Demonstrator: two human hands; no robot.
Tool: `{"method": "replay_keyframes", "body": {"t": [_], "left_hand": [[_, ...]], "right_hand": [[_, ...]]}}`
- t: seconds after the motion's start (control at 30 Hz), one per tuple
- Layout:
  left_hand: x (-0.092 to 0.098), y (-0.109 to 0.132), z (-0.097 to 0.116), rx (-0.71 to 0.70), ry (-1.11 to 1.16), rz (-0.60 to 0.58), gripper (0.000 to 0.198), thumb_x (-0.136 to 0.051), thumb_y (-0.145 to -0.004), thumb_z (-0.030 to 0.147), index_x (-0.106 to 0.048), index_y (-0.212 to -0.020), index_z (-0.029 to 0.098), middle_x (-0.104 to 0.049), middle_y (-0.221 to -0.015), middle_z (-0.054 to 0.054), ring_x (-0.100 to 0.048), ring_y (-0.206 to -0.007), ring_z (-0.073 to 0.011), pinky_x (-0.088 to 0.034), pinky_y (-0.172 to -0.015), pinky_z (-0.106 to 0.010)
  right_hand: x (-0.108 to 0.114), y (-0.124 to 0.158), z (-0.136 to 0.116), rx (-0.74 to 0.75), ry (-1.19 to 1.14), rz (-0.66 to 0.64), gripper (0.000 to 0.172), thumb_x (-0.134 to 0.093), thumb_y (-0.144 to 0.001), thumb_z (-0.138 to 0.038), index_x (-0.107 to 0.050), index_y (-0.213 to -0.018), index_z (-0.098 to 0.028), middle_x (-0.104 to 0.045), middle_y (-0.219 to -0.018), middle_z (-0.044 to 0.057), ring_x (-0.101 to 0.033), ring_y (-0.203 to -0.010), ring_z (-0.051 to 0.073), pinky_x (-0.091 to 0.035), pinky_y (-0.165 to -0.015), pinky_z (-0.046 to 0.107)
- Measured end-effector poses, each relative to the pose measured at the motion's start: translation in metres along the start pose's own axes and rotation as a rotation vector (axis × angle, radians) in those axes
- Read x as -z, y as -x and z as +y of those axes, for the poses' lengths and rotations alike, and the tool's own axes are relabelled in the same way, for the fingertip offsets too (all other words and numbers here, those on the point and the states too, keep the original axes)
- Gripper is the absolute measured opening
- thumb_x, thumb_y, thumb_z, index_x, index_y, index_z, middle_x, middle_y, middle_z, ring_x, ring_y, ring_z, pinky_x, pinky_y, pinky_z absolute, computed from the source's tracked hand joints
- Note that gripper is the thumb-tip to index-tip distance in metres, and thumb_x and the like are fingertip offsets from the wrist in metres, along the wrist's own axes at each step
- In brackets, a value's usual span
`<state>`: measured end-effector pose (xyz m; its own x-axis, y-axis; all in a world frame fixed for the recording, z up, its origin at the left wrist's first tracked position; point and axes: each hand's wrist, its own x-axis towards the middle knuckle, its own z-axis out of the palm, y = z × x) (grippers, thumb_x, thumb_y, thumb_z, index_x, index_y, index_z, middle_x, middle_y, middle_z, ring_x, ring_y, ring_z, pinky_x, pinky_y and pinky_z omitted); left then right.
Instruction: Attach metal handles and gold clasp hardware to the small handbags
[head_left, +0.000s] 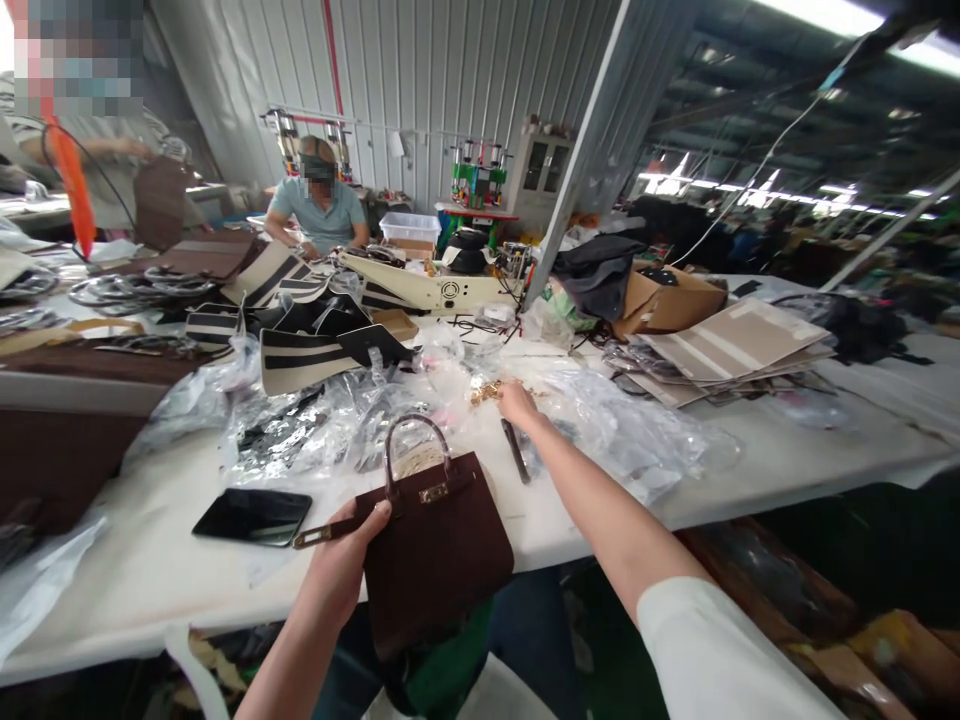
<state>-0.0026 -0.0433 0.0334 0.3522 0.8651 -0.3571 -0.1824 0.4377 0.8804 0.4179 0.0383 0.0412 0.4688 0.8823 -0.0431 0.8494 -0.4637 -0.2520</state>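
Note:
My left hand [349, 555] grips a dark brown handbag [442, 540] by its upper left side, thumb on the front. The bag leans at the table's front edge, its plastic-wrapped handle [415, 418] standing up and a gold-coloured clasp plate [433, 493] on its top. A strap with a metal end [315, 535] sticks out to the left past my fingers. Farther forward, my right hand [519, 405] is at a small heap of gold-coloured metal pieces [486, 391], fingers curled together; what they pinch is hidden. Just below it lies a dark narrow tool [515, 450].
A black phone [253, 516] lies left of the bag. Clear plastic bags [315, 430] with small parts, striped panels [300, 360] and stacked flat boards [739, 340] cover the white table [172, 590]. Beyond sits a co-worker [319, 205]; another person [97, 160] stands at far left.

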Motion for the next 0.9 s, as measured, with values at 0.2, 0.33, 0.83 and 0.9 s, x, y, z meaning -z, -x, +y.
{"method": "replay_keyframes", "body": {"t": [0.2, 0.33, 0.83, 0.9], "left_hand": [[0.007, 0.003, 0.005, 0.067, 0.095, 0.045, 0.07, -0.108, -0.066, 0.051, -0.086, -0.123, 0.019, -0.085, -0.123, -0.015, -0.078, -0.123, -0.0416, -0.058, -0.117, -0.053], [0.009, 0.006, 0.005, 0.072, 0.119, 0.05, 0.076, -0.111, -0.064, 0.047, -0.083, -0.127, 0.016, -0.085, -0.126, -0.015, -0.078, -0.124, -0.0391, -0.061, -0.115, -0.046], [0.016, 0.009, -0.011, 0.038, 0.179, 0.075, 0.074, -0.109, -0.069, 0.045, -0.082, -0.13, 0.015, -0.084, -0.127, -0.016, -0.077, -0.128, -0.0378, -0.064, -0.108, -0.04], [0.016, 0.01, -0.012, 0.032, 0.189, 0.069, 0.073, -0.109, -0.069, 0.044, -0.082, -0.13, 0.015, -0.085, -0.126, -0.016, -0.078, -0.125, -0.0376, -0.065, -0.107, -0.041]], "right_hand": [[-0.022, -0.017, 0.018, -0.005, -0.072, 0.001, 0.017, -0.079, -0.106, -0.033, -0.078, -0.105, -0.016, -0.079, -0.11, 0.007, -0.075, -0.106, 0.024, -0.061, -0.101, 0.043], [-0.032, -0.024, 0.029, 0.023, -0.145, 0.026, 0.019, -0.082, -0.104, -0.033, -0.078, -0.114, -0.017, -0.08, -0.115, 0.007, -0.075, -0.107, 0.023, -0.061, -0.103, 0.043], [-0.042, -0.02, 0.037, 0.173, -0.219, -0.007, 0.022, -0.086, -0.098, -0.037, -0.08, -0.091, -0.017, -0.079, -0.089, 0.002, -0.074, -0.086, 0.021, -0.06, -0.087, 0.037], [-0.042, -0.019, 0.035, 0.187, -0.211, -0.005, 0.018, -0.086, -0.098, -0.035, -0.082, -0.1, -0.017, -0.081, -0.096, 0.003, -0.075, -0.09, 0.021, -0.061, -0.09, 0.038]]}}
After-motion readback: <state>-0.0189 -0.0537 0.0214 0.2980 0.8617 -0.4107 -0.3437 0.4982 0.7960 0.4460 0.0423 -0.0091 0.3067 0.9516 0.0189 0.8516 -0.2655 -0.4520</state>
